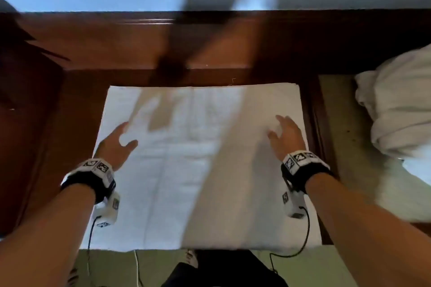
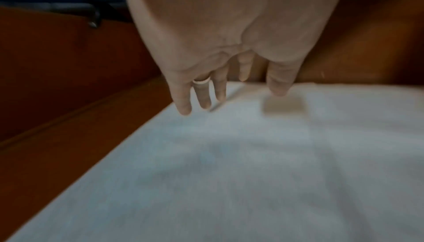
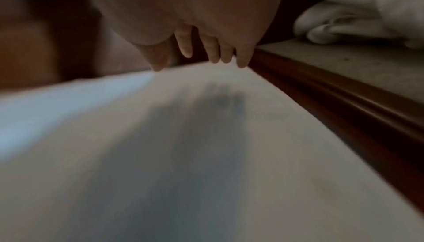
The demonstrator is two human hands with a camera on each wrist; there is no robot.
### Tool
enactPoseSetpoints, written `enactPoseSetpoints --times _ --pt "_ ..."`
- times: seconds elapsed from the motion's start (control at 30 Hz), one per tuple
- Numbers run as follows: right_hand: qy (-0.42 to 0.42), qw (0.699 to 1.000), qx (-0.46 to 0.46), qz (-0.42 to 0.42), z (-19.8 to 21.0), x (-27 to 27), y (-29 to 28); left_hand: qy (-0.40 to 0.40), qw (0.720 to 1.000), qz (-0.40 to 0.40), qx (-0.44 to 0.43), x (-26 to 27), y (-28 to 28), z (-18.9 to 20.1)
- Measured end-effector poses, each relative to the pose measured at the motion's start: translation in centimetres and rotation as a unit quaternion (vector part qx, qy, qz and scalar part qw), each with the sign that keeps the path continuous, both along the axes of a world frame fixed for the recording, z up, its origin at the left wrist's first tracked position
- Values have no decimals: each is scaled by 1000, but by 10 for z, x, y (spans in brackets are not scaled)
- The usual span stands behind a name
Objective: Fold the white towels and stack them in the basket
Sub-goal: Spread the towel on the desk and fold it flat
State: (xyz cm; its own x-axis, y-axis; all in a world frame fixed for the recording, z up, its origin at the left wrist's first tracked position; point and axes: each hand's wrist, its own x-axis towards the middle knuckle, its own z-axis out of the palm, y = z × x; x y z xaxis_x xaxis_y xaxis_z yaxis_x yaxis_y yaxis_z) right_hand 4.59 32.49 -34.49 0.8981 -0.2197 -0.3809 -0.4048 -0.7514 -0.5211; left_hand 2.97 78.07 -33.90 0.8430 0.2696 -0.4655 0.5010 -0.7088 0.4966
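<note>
Two hands spread over one white towel [image 1: 198, 170] lying flat on a dark wooden surface [image 1: 93, 53], mid-frame in the head view, its long axis running bottom to top. Left hand [image 1: 116, 144] and right hand [image 1: 288, 136] hold nothing, fingers relaxed. A heap of white towels [image 1: 401, 105] sits at the right edge.

Left wrist view: straight fingers [image 2: 183, 100] hang just over the towel's left edge, a ring [image 2: 201, 81] on one.

Right wrist view, blurred: loosely extended fingertips [image 3: 242, 61] possibly touch the cloth near its upper right edge.
</note>
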Motion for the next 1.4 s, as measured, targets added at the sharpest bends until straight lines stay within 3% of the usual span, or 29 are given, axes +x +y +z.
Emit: enactPoseSetpoints --times 0.07,0.17,0.43,0.6,0.87,0.97,1.03,1.17,1.27,1.4 --pt "80 983 -118 117 -27 -40 -2 89 991 -77 67 -36 -2 -31" --pt "163 962 -147 161 -44 -79 -11 158 967 -146 138 -71 -10 -46" --pt "151 958 -169 174 -53 -78 -16 132 957 -168 195 -84 -20 -62" --pt "158 956 -176 173 -50 -50 -23 95 957 -181 204 -58 -16 -70" --pt "145 952 -199 182 -53 30 -33 117 952 -198 204 34 -16 -71" --pt "137 954 -195 184 -52 74 -35 111 962 -182 170 69 -22 -67" --pt "136 954 -190 187 -50 79 -30 104 968 -181 140 65 -28 -62" --pt "120 955 -168 214 -40 4 -23 103 949 -244 172 -14 -33 -60" --pt "157 950 -148 227 -42 -65 -18 129 948 -248 150 -74 -35 -58" --pt "164 946 -164 225 -50 -62 -17 142 952 -212 169 -62 -35 -61"
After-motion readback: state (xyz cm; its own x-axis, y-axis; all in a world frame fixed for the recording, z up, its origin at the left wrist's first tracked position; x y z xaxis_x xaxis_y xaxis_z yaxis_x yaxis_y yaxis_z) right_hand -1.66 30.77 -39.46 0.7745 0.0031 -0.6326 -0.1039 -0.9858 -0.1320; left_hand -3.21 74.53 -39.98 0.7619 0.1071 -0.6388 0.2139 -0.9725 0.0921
